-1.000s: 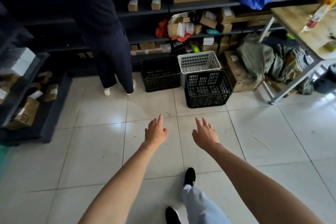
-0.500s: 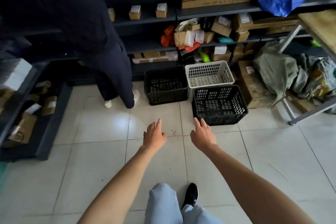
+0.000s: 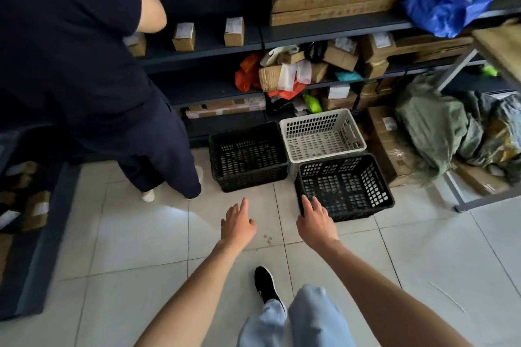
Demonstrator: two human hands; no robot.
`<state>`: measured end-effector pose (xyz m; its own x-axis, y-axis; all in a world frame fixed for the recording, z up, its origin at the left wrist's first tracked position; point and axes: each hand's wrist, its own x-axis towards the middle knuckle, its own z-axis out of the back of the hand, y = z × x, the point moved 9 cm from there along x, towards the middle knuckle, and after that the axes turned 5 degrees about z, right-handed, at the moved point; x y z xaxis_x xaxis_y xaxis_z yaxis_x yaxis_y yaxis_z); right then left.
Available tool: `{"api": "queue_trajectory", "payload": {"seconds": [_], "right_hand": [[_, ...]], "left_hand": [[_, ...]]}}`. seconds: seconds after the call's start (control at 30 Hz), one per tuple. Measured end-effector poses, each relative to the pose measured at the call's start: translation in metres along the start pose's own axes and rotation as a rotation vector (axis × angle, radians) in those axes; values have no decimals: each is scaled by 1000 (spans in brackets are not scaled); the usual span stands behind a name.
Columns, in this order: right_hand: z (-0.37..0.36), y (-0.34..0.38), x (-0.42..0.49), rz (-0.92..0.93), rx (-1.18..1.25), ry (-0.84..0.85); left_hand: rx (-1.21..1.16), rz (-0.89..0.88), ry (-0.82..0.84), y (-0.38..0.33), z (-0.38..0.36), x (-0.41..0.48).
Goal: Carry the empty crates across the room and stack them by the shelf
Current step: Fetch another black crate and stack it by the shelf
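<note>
1. Crates sit on the floor at the foot of the shelf [image 3: 324, 34]: the nearest black crate [image 3: 345, 187] lies just ahead of the right hand [image 3: 315, 224], a white crate [image 3: 321, 135] directly beyond it, and a second black crate [image 3: 248, 156] ahead of the left hand [image 3: 238, 224].
2. Both hands are released and empty, fingers spread; the right fingertips [image 3: 306, 201] are at the near-left corner of the nearest black crate, though contact is hard to confirm.
3. To do this reach well, I judge each hand should go to an opposite rim of that crate (not one corner), so it lifts level and clears the white crate touching its far side.
4. Another person [image 3: 84, 79] stands just to the left of the left hand, so swinging the crate that way risks a bump.
5. Compared with half a second ago, the crates loom closer, the right hand has reached the crate's corner instead of hovering short of it, and a black shoe [image 3: 265, 284] now steps forward.
</note>
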<state>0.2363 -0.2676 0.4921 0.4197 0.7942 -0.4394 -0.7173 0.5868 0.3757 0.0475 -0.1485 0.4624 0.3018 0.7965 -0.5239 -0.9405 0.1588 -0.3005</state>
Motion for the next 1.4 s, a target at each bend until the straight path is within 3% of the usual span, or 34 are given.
{"api": "queue_trajectory", "payload": {"seconds": [0.23,0.47,0.8,1.17,1.4], "right_hand": [[16,8,95,-37,29,34],[5,3,247,-7,36,55],[-114,-63,475,-21,31,72],[-228,-119,684,-67,-20,-59],[-243,-131,737,-96,-65,-224]], "left_hand": [[21,0,52,-14,18,86],[-3,72,34,-3,20,225],[-10,209,63,81,-80,460],[6,346,-117,203,-129,643],[-30,410,-177,237,-142,693]]}}
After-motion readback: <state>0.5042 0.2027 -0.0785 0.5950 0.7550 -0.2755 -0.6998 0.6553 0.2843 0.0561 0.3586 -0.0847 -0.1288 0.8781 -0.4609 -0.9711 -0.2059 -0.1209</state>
